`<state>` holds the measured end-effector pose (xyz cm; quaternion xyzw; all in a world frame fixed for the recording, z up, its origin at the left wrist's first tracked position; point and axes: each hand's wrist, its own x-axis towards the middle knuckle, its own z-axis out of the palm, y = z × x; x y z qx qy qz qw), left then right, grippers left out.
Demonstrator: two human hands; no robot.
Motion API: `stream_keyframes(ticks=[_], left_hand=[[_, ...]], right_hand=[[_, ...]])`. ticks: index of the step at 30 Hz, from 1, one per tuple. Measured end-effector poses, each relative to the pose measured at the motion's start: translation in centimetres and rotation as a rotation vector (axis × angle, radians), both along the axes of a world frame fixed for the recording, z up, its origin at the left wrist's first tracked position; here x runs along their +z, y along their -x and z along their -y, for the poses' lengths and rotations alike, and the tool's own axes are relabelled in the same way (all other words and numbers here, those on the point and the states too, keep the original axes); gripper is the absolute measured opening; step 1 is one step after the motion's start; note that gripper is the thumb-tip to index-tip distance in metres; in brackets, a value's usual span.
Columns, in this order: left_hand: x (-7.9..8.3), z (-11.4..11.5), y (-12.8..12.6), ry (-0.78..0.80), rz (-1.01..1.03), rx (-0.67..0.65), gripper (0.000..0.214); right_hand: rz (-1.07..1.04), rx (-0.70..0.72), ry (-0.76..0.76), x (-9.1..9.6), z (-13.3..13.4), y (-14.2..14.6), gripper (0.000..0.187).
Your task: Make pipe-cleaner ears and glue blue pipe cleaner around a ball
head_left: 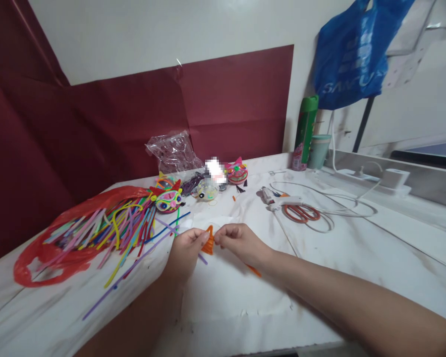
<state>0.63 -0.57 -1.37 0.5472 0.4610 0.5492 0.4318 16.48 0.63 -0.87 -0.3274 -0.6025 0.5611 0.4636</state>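
Note:
Between my two hands is an orange pipe cleaner (208,246), bent back and forth into a small triangle of stacked rows. My left hand (184,252) pinches its left side between thumb and fingers. Closed at the right edge of the triangle is my right hand (241,241), its fingertips on the pipe cleaner. An orange tail shows below the right wrist. Both hands are just above a white sheet (234,297) on the marble-patterned table. A purple pipe cleaner (202,259) pokes out beside my left hand.
Many coloured pipe cleaners (115,223) lie on a red plastic bag (26,265) at left. Decorated animal-face crafts (168,199) and a clear bag (174,151) stand behind. At right are a glue gun (269,197), coiled cords, a green can (305,131) and a power strip (357,176).

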Motion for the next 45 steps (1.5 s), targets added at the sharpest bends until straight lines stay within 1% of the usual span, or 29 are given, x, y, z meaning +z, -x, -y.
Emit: stream_keyframes(ticks=[5, 9, 13, 17, 19, 23, 24, 25, 27, 28, 29, 30, 32, 34, 37, 41, 43, 45], left_hand=[[0.4, 0.3, -0.4, 0.022, 0.011, -0.026, 0.021], [0.9, 0.5, -0.7, 0.068, 0.022, -0.020, 0.021], [0.5, 0.0, -0.4, 0.061, -0.002, -0.041, 0.021], [0.0, -0.2, 0.0, 0.033, 0.012, -0.116, 0.023], [0.3, 0.1, 0.0, 0.035, 0.039, -0.157, 0.024], [1.0, 0.7, -0.1, 0.055, 0.087, -0.232, 0.027], [1.0, 0.7, -0.1, 0.053, 0.087, -0.228, 0.028], [0.9, 0.6, 0.0, 0.042, 0.079, -0.212, 0.027], [0.6, 0.4, 0.1, -0.003, 0.058, -0.147, 0.025], [0.5, 0.2, 0.1, -0.031, 0.049, -0.109, 0.022], [0.3, 0.1, 0.1, -0.060, 0.044, -0.071, 0.020], [0.2, 0.0, 0.1, -0.086, 0.043, -0.035, 0.018], [0.3, 0.1, 0.0, -0.131, 0.032, 0.008, 0.014], [0.5, 0.4, -0.2, -0.180, -0.007, 0.009, 0.012], [0.8, 0.9, -0.5, -0.240, -0.078, -0.013, 0.009], [0.9, 1.2, -0.6, -0.236, -0.096, -0.090, 0.009], [0.9, 1.2, -0.5, -0.247, -0.107, -0.137, 0.010], [1.0, 1.2, -0.5, -0.274, -0.120, -0.150, 0.010]], right_hand=[[-0.025, 0.004, 0.036, -0.2, -0.1, 0.0, 0.005], [-0.012, -0.004, -0.008, -0.5, -0.1, 0.1, 0.006], [0.080, -0.015, -0.131, -0.3, -0.2, -0.2, 0.011], [0.207, -0.043, -0.284, 0.2, -0.1, -0.5, 0.007], [0.241, -0.042, -0.338, 0.4, 0.0, -0.6, 0.008], [0.279, 0.016, -0.425, 0.8, 0.0, -1.1, 0.010], [0.282, 0.002, -0.475, 0.9, -0.1, -1.2, 0.010], [0.282, -0.044, -0.541, 1.0, -0.1, -1.2, 0.009], [0.285, -0.196, -0.674, 1.0, -0.2, -1.3, 0.007], [0.295, -0.265, -0.709, 1.0, -0.1, -1.3, 0.008], [0.311, -0.305, -0.711, 0.9, 0.0, -1.3, 0.010], [0.329, -0.310, -0.684, 0.9, 0.1, -1.2, 0.013], [0.355, -0.256, -0.612, 0.7, 0.5, -0.9, 0.016], [0.365, -0.217, -0.594, 0.5, 0.9, -0.6, 0.016], [0.382, -0.227, -0.651, 0.3, 1.4, -0.3, 0.015], [0.396, -0.233, -0.717, 0.1, 1.7, -0.2, 0.015], [0.398, -0.228, -0.720, 0.0, 1.7, -0.3, 0.015], [0.395, -0.235, -0.704, 0.0, 1.7, -0.3, 0.014]])
